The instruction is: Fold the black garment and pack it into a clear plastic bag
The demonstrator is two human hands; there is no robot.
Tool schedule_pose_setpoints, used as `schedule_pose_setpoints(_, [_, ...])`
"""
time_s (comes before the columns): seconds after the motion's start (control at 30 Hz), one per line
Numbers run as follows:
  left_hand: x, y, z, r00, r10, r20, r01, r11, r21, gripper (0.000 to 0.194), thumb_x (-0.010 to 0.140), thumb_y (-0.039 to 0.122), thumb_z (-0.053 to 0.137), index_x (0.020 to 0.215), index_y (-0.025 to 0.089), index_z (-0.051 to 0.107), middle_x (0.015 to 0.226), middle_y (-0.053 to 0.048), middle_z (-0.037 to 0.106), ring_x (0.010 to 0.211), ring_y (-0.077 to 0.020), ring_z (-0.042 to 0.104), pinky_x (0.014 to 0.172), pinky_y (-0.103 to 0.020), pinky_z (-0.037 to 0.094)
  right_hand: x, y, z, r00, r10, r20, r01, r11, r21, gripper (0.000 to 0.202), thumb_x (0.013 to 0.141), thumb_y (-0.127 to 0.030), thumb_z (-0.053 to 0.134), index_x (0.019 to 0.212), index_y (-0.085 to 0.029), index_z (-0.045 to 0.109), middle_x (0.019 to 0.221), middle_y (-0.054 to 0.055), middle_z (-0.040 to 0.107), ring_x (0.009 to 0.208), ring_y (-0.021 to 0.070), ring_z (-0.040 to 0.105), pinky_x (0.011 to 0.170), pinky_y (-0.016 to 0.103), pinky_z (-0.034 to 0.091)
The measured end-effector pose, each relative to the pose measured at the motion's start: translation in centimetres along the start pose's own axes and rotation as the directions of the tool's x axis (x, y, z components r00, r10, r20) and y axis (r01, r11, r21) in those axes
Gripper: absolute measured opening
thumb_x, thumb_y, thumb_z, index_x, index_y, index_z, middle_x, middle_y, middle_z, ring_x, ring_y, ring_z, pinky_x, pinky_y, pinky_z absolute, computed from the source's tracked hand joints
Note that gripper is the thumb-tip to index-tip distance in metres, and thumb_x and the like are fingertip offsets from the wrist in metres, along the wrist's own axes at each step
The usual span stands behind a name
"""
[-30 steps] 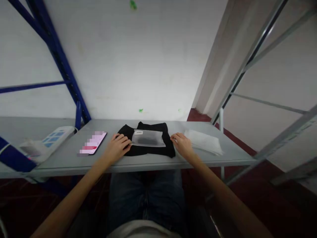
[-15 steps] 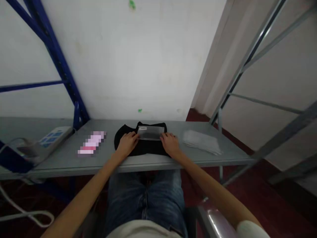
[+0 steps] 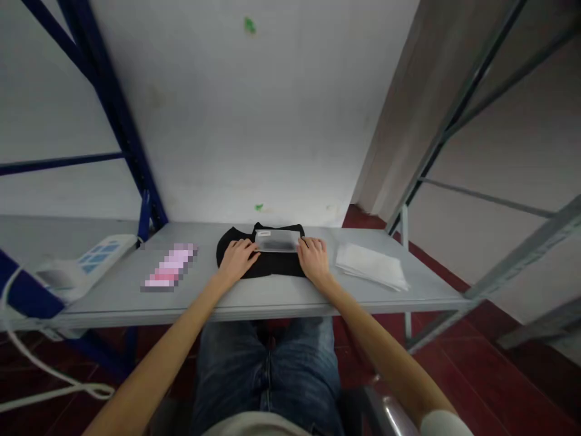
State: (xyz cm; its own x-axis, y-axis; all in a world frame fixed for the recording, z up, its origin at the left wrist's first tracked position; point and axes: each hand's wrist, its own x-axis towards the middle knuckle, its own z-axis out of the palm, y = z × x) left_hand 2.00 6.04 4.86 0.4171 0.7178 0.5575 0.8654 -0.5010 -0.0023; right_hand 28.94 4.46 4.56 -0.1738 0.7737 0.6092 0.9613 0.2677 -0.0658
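Note:
A black cloth item [image 3: 272, 265] lies on the grey table near its front edge. On top of it rests a clear, flat plastic piece [image 3: 278, 241] with a small white label at its upper left. My left hand [image 3: 238, 258] lies on the cloth with its fingers spread, the fingertips at the plastic's left end. At the right end, my right hand [image 3: 313, 257] also rests on the cloth, fingers apart and touching the plastic's edge.
To the right lies a stack of thin white sheets or bags [image 3: 371, 265]. A blurred pink item [image 3: 170, 266] is on the left, beyond it a white power strip [image 3: 97, 260] with a cable. Blue and grey metal frames flank the table [image 3: 149, 307]; a white wall stands behind.
The camera view has shifted slightly. Both hands stay at the ends of the plastic piece, and the near edge of the black cloth sits slightly farther from the table's front edge.

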Motion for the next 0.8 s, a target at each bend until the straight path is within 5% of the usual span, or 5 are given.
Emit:
schedule_pose_setpoints(0.1, [-1.6,1.0,-1.4,0.998,0.019,-0.067,-0.022,0.999,-0.049,0.031,0.106,0.039,0.045,0.114,0.022,0.07,0.112,-0.011,0.07,0.11,-0.03,0.063,0.101,-0.05,0.046,-2.1,-0.9,-1.6,0.999,0.017,-0.05,-0.011,0.992,0.123,0.047,0.111,-0.034,0.031,0.141,-0.017,0.063,0.139,0.015,0.066,0.128,0.0302,0.057,0.115,0.05,0.037])
schedule_pose_setpoints(0.23, [-4.1,2.1,-2.6,0.996,0.06,-0.066,-0.071,0.98,-0.188,0.034,0.105,0.044,0.047,0.121,0.023,0.068,0.127,-0.01,0.066,0.121,-0.0289,0.059,0.108,-0.049,0.045,-5.0,-1.8,-2.4,0.988,-0.144,0.06,0.122,0.952,0.282,0.052,0.11,-0.043,0.034,0.153,-0.018,0.052,0.152,0.012,0.057,0.139,0.0265,0.053,0.118,0.044,0.041])
schedule_pose_setpoints(0.43, [-5.9,2.8,-1.6,0.991,0.126,0.048,-0.106,0.946,-0.306,0.041,0.101,0.049,0.056,0.133,0.025,0.065,0.14,-0.01,0.063,0.132,-0.0291,0.057,0.118,-0.053,0.043,-6.7,-1.6,-0.5,0.95,-0.199,0.242,0.132,0.955,0.264,0.058,0.109,-0.044,0.036,0.157,-0.012,0.046,0.159,0.014,0.049,0.149,0.0284,0.043,0.125,0.05,0.032])
schedule_pose_setpoints(0.57, [-6.1,3.4,-0.9,0.989,0.138,0.055,-0.119,0.958,-0.26,0.048,0.102,0.047,0.053,0.143,0.022,0.058,0.151,-0.012,0.058,0.143,-0.0287,0.051,0.128,-0.057,0.027,-6.9,-1.6,-0.2,0.948,-0.209,0.239,0.153,0.96,0.233,0.06,0.108,-0.043,0.037,0.16,-0.013,0.04,0.164,0.014,0.042,0.153,0.0283,0.036,0.127,0.05,0.03])
schedule_pose_setpoints(0.8, [-6.5,3.2,-0.4,0.983,0.099,0.152,-0.065,0.974,-0.218,0.061,0.104,0.052,0.046,0.154,0.017,0.046,0.164,-0.013,0.042,0.155,-0.0276,0.034,0.129,-0.053,0.026,-7.1,-1.7,-0.4,0.927,-0.261,0.267,0.208,0.955,0.211,0.062,0.107,-0.036,0.038,0.163,-0.012,0.033,0.168,0.014,0.034,0.157,0.0261,0.028,0.129,0.048,0.026])
